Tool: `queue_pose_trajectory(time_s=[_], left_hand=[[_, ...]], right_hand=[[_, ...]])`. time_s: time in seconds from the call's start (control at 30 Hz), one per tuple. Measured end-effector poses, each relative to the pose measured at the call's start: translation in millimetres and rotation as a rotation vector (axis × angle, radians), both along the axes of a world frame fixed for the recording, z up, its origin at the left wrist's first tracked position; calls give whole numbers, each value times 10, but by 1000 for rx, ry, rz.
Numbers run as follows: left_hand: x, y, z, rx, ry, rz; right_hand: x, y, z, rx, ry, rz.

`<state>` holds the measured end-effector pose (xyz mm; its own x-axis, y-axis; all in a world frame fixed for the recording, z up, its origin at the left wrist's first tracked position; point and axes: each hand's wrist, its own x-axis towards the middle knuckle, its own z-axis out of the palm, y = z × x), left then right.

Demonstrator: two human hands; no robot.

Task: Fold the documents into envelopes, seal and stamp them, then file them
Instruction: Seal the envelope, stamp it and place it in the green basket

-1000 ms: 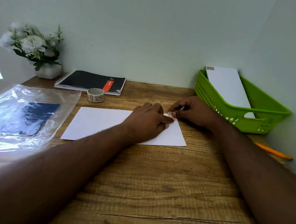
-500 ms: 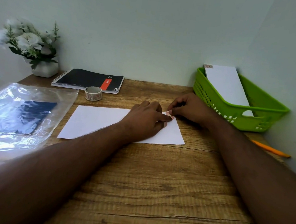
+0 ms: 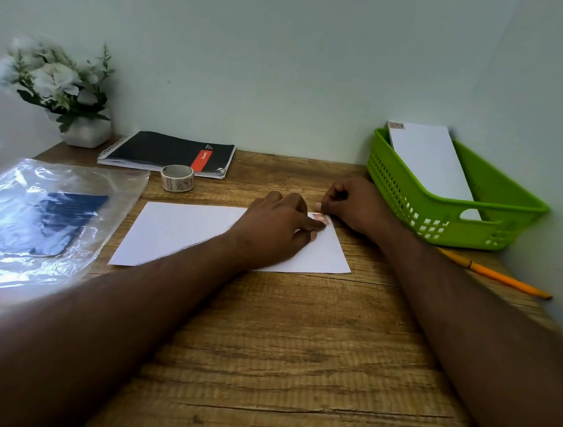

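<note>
A white envelope [image 3: 185, 231] lies flat on the wooden desk. A small reddish stamp [image 3: 321, 218] sits on its far right corner. My left hand [image 3: 278, 230] rests on the envelope's right half, its fingertips pressing down on the stamp. My right hand [image 3: 356, 206] hovers just beyond that corner with its fingers curled, one fingertip close above the stamp, and nothing shows in its grip. A roll of stamps [image 3: 177, 177] stands behind the envelope. Another stamped white envelope [image 3: 429, 158] leans in the green basket [image 3: 445, 208] at the right.
A black spiral notebook [image 3: 165, 152] and a white pot of flowers [image 3: 85, 130] stand at the back left. A clear plastic bag [image 3: 31, 223] with something dark blue inside lies at the left. An orange pencil [image 3: 494, 275] lies by the right wall.
My right hand has let go of the stamp and drawn back slightly from the corner, so the stamp now shows on the envelope. My left fingertips stay pressed there.
</note>
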<state>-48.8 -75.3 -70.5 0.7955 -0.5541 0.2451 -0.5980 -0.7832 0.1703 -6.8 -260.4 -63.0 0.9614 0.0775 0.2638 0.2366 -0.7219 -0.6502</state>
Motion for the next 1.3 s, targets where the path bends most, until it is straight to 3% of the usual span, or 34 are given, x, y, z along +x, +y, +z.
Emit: queue_pose_trajectory(time_s=[0.17,0.4,0.67,0.77,1.17,1.3], left_hand=[[32,-2,-7,5,40,34],[73,1,-59,17,14,93],[80,7,-63,61,20,182],[74,7,-57,70,23,186],[56,20,-47,43,14,183],[58,24,-57,28,18,195]], right_hand=[[-27,-135,-4,172,15,40],[-95,-230,124,22,156,179],[-151,-227,222,61,352,300],[-149,-182,169,156,286,226],[-24,31,-7,20,8,-84],[-72,-22,24,55,5,-68]])
